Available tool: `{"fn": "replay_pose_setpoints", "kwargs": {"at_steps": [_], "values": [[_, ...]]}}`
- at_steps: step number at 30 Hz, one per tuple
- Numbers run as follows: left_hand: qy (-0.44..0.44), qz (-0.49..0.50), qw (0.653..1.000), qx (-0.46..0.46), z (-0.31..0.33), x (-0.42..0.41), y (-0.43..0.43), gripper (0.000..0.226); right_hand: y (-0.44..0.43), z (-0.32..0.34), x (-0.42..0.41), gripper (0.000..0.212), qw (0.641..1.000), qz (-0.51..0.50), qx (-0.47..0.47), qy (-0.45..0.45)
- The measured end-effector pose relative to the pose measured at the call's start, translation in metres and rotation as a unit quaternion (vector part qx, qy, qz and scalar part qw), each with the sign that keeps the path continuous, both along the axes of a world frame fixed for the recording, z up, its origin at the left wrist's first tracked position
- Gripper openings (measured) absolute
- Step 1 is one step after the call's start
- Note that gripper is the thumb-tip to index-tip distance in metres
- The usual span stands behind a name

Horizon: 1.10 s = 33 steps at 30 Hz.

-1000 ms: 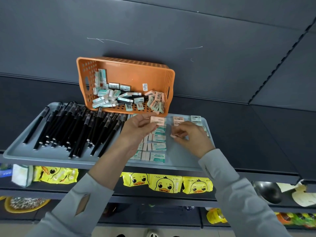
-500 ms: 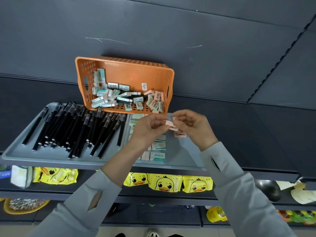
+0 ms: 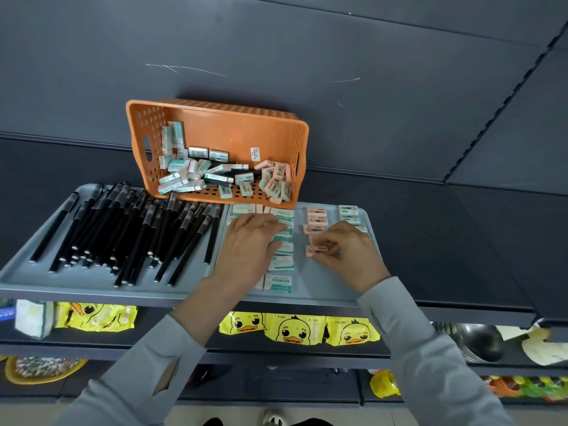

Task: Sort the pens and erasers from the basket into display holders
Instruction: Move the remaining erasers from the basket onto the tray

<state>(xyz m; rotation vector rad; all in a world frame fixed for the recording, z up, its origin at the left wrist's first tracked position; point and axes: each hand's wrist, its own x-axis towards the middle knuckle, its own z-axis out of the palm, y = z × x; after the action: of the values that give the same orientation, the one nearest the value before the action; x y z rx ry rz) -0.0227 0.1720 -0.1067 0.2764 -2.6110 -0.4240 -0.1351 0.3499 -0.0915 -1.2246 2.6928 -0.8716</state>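
Observation:
An orange basket (image 3: 215,124) leans tilted against the back wall, with several green and pink erasers (image 3: 196,176) piled in its lower side. Below it a grey tray (image 3: 92,284) holds several black pens (image 3: 123,235) on the left and rows of green erasers (image 3: 281,282) in the middle. A short column of pink erasers (image 3: 316,221) lies further right. My right hand (image 3: 347,256) pinches a pink eraser (image 3: 316,250) at the bottom of that column. My left hand (image 3: 249,247) lies flat over the green eraser rows, fingers spread, hiding part of them.
White-green erasers (image 3: 349,212) lie at the tray's far right corner. Under the tray, yellow duck packets (image 3: 292,330) hang on a lower shelf. A dark ladle (image 3: 479,342) sits at the lower right. A dark wall panel rises behind the basket.
Both hands were raised together holding a pink eraser half a second ago. Now they have dropped to the tray: right hand with the pink eraser at the pink column, left hand onto the green rows.

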Motion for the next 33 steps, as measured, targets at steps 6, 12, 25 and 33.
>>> {"fn": "replay_pose_setpoints", "kwargs": {"at_steps": [6, 12, 25, 33], "values": [[-0.014, -0.008, 1.000, -0.001, 0.000, 0.003, -0.002, 0.041, -0.012, 0.011, -0.002, 0.015, 0.998, 0.012, 0.026, 0.060], [0.024, 0.019, 0.998, 0.046, 0.018, 0.011, -0.020, 0.032, -0.059, 0.047, -0.011, 0.033, 0.992, 0.081, -0.003, 0.097], [-0.196, 0.074, 0.973, -0.093, 0.045, -0.057, -0.140, 0.084, -0.195, 0.042, -0.021, 0.063, 0.894, -0.039, 0.407, 0.181], [-0.224, 0.024, 0.962, -0.151, 0.036, -0.079, -0.153, 0.085, -0.192, 0.053, -0.025, 0.044, 0.985, -0.064, 0.139, 0.083]]}}
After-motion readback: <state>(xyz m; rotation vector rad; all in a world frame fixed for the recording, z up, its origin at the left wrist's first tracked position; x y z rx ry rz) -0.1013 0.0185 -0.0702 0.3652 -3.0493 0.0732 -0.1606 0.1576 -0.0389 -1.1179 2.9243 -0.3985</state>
